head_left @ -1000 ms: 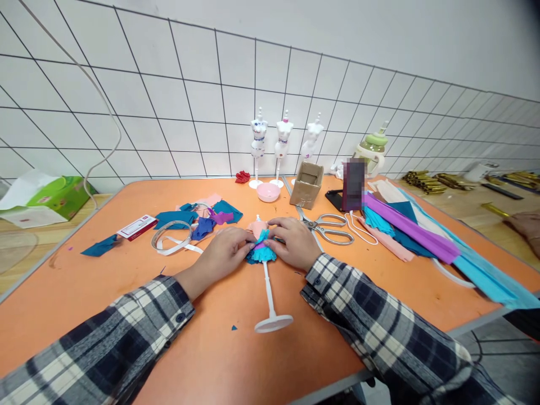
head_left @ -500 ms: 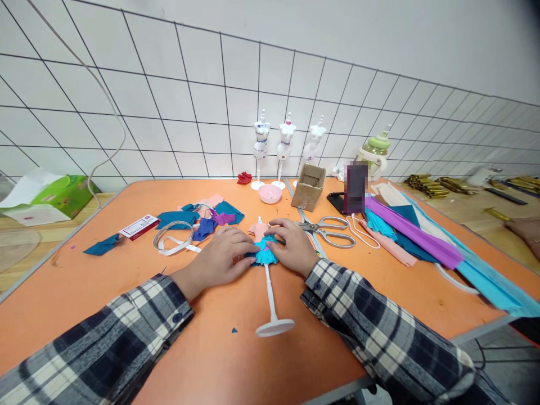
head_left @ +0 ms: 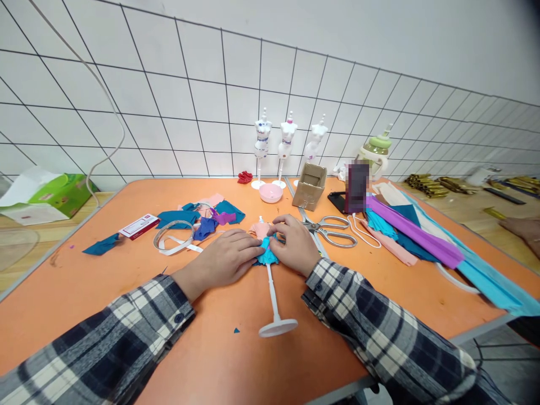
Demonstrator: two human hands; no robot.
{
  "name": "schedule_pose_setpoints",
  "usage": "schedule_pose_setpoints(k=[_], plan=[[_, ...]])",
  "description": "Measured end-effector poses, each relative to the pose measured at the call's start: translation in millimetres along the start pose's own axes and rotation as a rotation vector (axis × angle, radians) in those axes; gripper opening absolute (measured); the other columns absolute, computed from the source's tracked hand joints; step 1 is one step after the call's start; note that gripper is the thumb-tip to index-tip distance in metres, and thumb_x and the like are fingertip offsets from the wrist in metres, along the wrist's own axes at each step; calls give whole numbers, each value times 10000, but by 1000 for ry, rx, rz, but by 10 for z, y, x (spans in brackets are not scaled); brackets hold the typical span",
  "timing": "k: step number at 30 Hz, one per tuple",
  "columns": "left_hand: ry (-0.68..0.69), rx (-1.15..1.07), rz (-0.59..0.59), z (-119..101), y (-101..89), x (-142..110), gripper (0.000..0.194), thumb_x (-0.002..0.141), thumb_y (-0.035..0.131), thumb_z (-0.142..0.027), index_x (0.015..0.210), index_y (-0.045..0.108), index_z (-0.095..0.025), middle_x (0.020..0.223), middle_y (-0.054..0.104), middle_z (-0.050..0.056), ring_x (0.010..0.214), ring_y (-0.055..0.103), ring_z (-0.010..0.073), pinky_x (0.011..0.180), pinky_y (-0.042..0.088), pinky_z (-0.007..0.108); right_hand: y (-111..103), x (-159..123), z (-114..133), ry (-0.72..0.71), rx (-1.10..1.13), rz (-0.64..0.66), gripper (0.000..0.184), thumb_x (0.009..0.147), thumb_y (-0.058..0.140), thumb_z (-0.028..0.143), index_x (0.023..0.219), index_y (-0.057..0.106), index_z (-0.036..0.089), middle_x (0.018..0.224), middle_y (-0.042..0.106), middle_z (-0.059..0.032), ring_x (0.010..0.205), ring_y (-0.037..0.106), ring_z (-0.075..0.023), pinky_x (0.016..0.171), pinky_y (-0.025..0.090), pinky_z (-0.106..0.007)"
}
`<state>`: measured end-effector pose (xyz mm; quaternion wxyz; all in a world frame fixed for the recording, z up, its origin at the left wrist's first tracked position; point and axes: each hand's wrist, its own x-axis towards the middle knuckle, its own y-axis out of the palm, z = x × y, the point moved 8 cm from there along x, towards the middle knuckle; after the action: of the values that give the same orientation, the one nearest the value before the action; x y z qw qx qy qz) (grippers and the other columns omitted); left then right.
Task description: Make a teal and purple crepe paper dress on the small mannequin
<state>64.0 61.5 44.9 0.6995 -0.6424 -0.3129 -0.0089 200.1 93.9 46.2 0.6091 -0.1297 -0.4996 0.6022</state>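
Observation:
A miniature dress mannequin lies on its back on the table, its white stand (head_left: 273,292) toward me. It wears a pink top (head_left: 260,229) and a ruffled turquoise crepe paper skirt (head_left: 268,256), with some dark blue at the hem. My left hand (head_left: 230,256) is closed at the left side of the waist, fingertips pressed on the turquoise paper. From the right, my right hand (head_left: 293,244) pinches the turquoise paper at the waist between thumb and fingers. The fingers hide much of the waist.
Large scissors (head_left: 333,230) and a cardboard box (head_left: 310,187) are right of my hands. Left are paper scraps (head_left: 179,218), a tape roll (head_left: 174,236) and a blade box (head_left: 138,226). Behind stand mannequins (head_left: 262,140) and a pink bowl (head_left: 270,193). Crepe paper strips (head_left: 417,230) lie far right.
The turquoise strip raised at the waist earlier now lies flatter, and the purple beneath is mostly covered. My left hand has moved right over the waist; my right hand stays at the waist.

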Motion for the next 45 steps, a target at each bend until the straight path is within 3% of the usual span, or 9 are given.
schedule_pose_setpoints(k=[8, 12, 18, 21, 27, 31, 35, 40, 45], plan=[[17, 28, 20, -28, 8, 8, 275, 927, 519, -210, 1145, 682, -246, 1182, 709, 102, 1091, 648, 267, 977, 479, 473, 18, 4, -43, 114, -18, 48, 33, 786, 651, 248, 797, 657, 218, 906, 625, -46, 892, 601, -220, 804, 457, -355], [18, 19, 13, -31, 5, 17, 272, 935, 496, -220, 1125, 691, -234, 1149, 713, 115, 1071, 648, 264, 956, 501, 465, 11, -3, 35, 63, -35, 20, 41, 781, 636, 192, 777, 654, 228, 896, 629, -33, 893, 600, -213, 804, 451, -347], [32, 29, 25, -48, 2, 27, 268, 941, 489, -220, 1125, 683, -219, 1135, 713, 122, 1060, 649, 273, 937, 505, 465, -33, -29, 67, 32, -131, -34, 89, 800, 665, 289, 866, 684, 231, 890, 627, -53, 845, 591, -216, 748, 438, -345], [36, 56, 39, -46, 19, 18, 261, 946, 490, -226, 1130, 674, -208, 1154, 706, 117, 1061, 644, 270, 940, 501, 451, -24, -37, 91, 2, -172, -20, 48, 807, 662, 258, 835, 695, 238, 908, 642, -46, 873, 594, -219, 737, 410, -354], [11, 14, 43, -40, 38, 8, 241, 952, 490, -235, 1110, 669, -204, 1132, 699, 116, 1052, 635, 261, 926, 505, 420, -72, -92, 285, -207, -289, -93, 109, 884, 603, 259, 845, 704, 240, 1014, 680, -51, 903, 563, -225, 753, 359, -393], [-8, -29, 48, -26, 37, 1, 233, 954, 490, -229, 1103, 667, -206, 1152, 690, 113, 1040, 644, 249, 899, 516, 389, 4, -161, 399, -399, -393, -3, 157, 928, 543, 267, 856, 672, 214, 1060, 695, -60, 911, 536, -233, 779, 343, -414], [-22, -78, 53, -10, 34, -15, 244, 950, 492, -218, 1143, 642, -212, 1189, 683, 104, 1074, 643, 247, 921, 509, 381, 37, -210, 421, -511, -455, 76, 185, 943, 509, 256, 841, 652, 196, 976, 696, -76, 886, 509, -231, 782, 323, -421], [-152, -171, 75, 83, 86, -42, 340, 931, 533, -250, 1259, 518, -161, 1115, 689, 109, 1019, 656, 237, 883, 531, 379, 15, -253, 455, -634, -449, 119, 162, 916, 547, 270, 846, 666, 184, 880, 680, -63, 844, 496, -215, 757, 309, -405], [-74, -197, 58, 48, 95, -34, 346, 951, 556, -341, 1250, 578, -169, 1240, 646, 131, 1154, 604, 247, 992, 493, 380, -57, -294, 467, -717, -379, 78, 193, 915, 532, 267, 833, 691, 195, 843, 698, -45, 798, 516, -197, 776, 319, -401]])
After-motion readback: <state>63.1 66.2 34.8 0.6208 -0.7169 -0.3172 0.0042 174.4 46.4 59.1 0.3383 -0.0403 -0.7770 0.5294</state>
